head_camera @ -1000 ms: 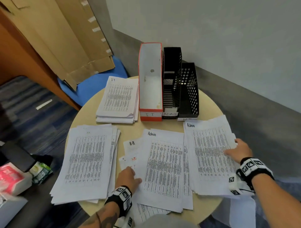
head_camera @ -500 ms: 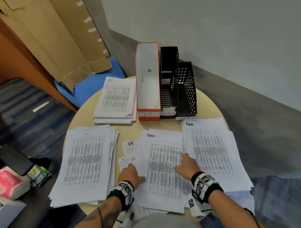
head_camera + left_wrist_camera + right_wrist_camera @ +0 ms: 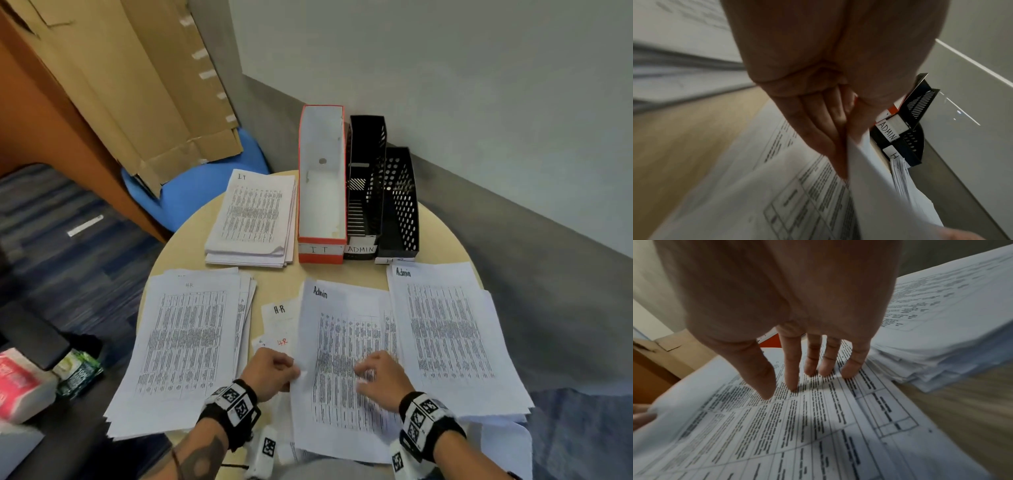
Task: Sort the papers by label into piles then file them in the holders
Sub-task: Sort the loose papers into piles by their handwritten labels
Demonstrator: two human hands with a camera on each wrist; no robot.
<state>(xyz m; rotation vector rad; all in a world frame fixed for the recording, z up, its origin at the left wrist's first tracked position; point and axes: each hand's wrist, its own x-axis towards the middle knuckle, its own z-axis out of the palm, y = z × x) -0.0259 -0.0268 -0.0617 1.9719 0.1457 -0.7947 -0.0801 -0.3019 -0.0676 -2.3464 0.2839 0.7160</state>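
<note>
On the round table (image 3: 442,233) lie an IT pile (image 3: 251,219), an HR pile (image 3: 185,342) and an Admin pile (image 3: 445,335). Between them lies a loose stack topped by a sheet marked Admin (image 3: 342,335), with HR sheets (image 3: 279,315) showing beneath. My left hand (image 3: 274,371) pinches that top sheet's left edge (image 3: 869,178) and lifts it slightly. My right hand (image 3: 380,373) rests with straight fingers (image 3: 791,382) on the same sheet (image 3: 797,426). At the back stand the red IT holder (image 3: 322,192), the black ADMIN holder (image 3: 364,192) and a third black holder (image 3: 399,205).
A blue chair (image 3: 205,185) and leaning cardboard (image 3: 137,85) stand behind the table on the left. A pink packet (image 3: 17,383) and a green packet (image 3: 78,373) lie on a dark surface at the left. The grey wall (image 3: 479,102) runs close behind the holders.
My right hand left the right Admin pile and moved left onto the middle sheet. My left hand took hold of that sheet's left edge, which now curls up.
</note>
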